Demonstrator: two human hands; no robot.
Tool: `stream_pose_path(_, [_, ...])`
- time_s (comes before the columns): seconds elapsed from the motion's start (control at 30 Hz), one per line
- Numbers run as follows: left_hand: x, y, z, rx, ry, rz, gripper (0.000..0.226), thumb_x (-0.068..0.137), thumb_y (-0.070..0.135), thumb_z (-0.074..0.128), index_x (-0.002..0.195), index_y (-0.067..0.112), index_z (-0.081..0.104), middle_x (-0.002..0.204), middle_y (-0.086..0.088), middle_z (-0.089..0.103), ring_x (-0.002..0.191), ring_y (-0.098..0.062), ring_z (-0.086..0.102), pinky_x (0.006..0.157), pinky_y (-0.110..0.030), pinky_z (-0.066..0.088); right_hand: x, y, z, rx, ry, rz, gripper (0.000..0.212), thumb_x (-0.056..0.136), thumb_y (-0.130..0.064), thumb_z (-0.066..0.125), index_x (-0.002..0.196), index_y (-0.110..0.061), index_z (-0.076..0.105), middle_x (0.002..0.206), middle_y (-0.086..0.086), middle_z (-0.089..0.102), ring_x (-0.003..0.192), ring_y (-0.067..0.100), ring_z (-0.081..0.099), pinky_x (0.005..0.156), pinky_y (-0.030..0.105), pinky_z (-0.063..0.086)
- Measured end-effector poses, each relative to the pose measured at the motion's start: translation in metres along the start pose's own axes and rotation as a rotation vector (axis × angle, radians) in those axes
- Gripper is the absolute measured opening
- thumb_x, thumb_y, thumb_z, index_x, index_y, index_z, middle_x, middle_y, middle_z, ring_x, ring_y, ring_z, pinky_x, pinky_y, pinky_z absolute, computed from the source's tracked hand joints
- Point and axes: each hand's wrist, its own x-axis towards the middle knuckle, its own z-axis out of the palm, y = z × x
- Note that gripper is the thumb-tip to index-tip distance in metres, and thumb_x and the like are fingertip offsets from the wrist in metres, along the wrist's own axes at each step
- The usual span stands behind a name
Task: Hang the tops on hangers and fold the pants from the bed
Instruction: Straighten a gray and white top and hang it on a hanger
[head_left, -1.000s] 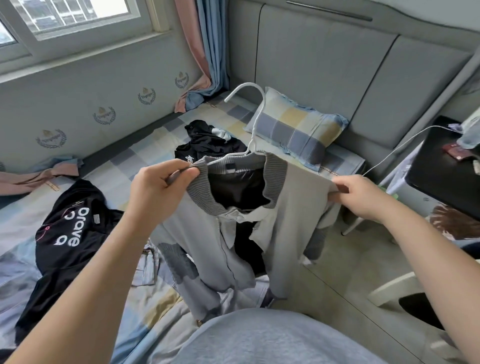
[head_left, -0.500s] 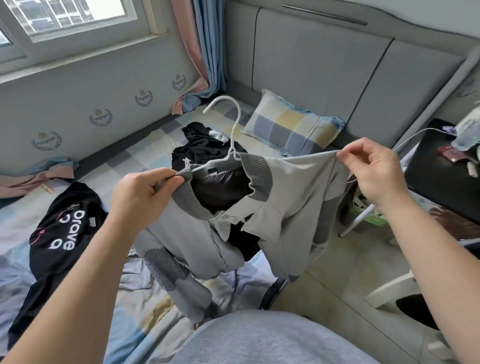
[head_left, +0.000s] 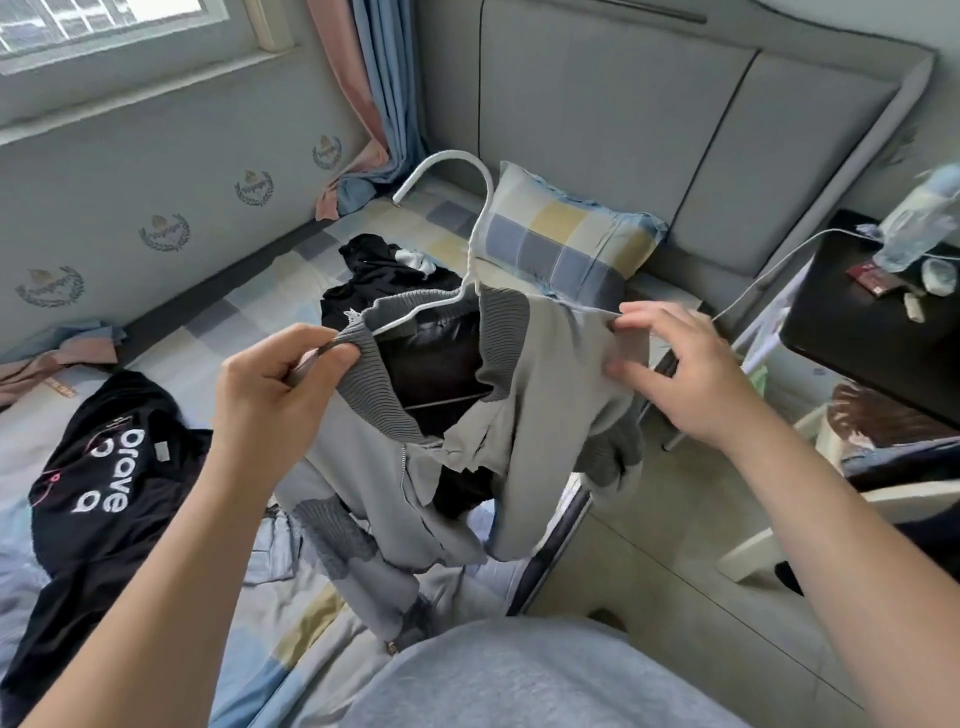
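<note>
The left hand (head_left: 270, 384) is pinching the ribbed collar of the grey jacket (head_left: 524, 415) between thumb and fingers (head_left: 298, 340), at the centre of the frame. The right hand (head_left: 680, 374) is gripping the jacket's shoulder cloth just right of centre, with the thumb below and the fingers over the top. A white hanger (head_left: 470, 270) is sitting inside the neck opening, its hook rising toward the upper middle of the frame and one wire arm showing along the collar. The jacket is hanging open at the front, its lower part trailing onto the bed (head_left: 208, 332) in the lower middle. A black top (head_left: 104, 467) with white lettering is lying on the bed at the left. Another black garment (head_left: 374, 280) is lying behind the jacket, near the checked pillow (head_left: 566, 244). A dark bench (head_left: 857, 332) is standing at the right edge, carrying a bottle (head_left: 914, 223).
</note>
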Motion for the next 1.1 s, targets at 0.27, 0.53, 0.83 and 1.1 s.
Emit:
stream_pose_path(0.27, [0.011,0.008,0.026,-0.095,-0.175,0.019,0.032,0.087,0.027,0.071,0.076,0.056,0.067,0.071,-0.016,0.061,0.063,-0.043,0.048,0.057,-0.046,0.035,-0.027,0.009,0.006,0.070,0.224,0.043,0.013,0.092,-0.008,0.067,0.105,-0.008,0.066,0.095,-0.005,0.065,0.089,0.004,0.058,0.083,0.021,0.049])
stream_pose_path(0.53, [0.018,0.036,0.078,-0.118,-0.316,0.070,0.011,0.084,0.040,0.067,0.077,0.049,0.068,0.067,-0.027,0.057,0.062,-0.044,0.045,0.053,-0.043,0.033,-0.084,0.049,-0.034,0.193,0.251,0.214,0.018,0.097,-0.008,0.061,0.109,-0.016,0.072,0.102,-0.004,0.071,0.097,0.004,0.064,0.091,0.021,0.049])
stream_pose_path(0.83, [0.003,0.114,0.187,-0.236,-0.504,0.075,0.014,0.084,0.022,0.077,0.085,0.033,0.068,0.069,0.031,0.066,0.065,0.010,0.057,0.064,-0.007,0.042,-0.212,0.131,-0.096,0.236,0.448,0.861,0.016,0.087,-0.027,0.074,0.097,-0.025,0.062,0.092,-0.006,0.069,0.090,0.017,0.065,0.078,0.037,0.051])
stream_pose_path(1.1, [-0.035,0.209,0.271,-0.289,-0.676,0.110,0.026,0.084,0.034,0.071,0.078,0.059,0.070,0.074,0.027,0.070,0.069,0.009,0.059,0.066,-0.008,0.045,-0.342,0.188,-0.240,0.127,0.723,0.931,0.016,0.097,-0.024,0.063,0.092,-0.011,0.071,0.088,0.008,0.069,0.084,0.012,0.058,0.076,0.027,0.043])
